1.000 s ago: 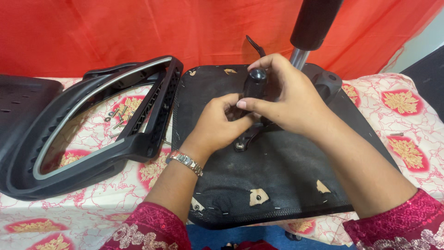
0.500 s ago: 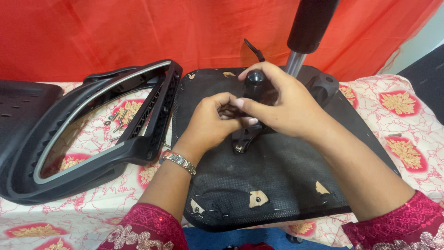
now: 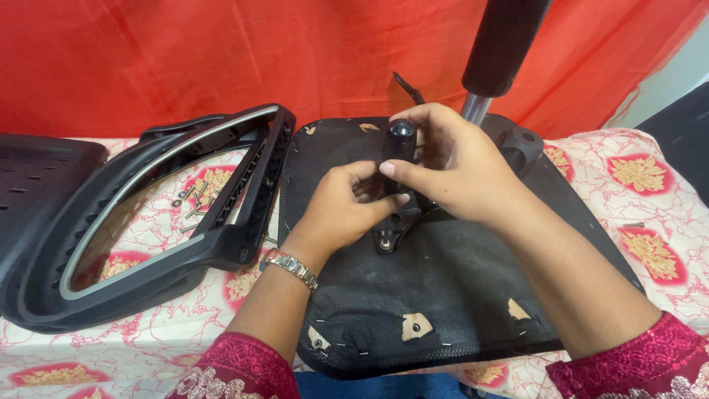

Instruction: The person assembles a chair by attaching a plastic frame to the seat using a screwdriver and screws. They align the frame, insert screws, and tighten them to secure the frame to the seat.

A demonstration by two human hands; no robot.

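Both hands shifted slightly up the seat base (image 3: 458, 295). Right hand (image 3: 461, 166) was clamped on the black knob (image 3: 400, 140); left hand (image 3: 347, 203) pinched the bracket (image 3: 391, 233) below. Probably best keeping that bracket steady while turning.

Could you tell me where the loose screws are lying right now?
The loose screws lie left of centre on the patterned cloth, inside the opening of the black chair frame, left of the left hand.
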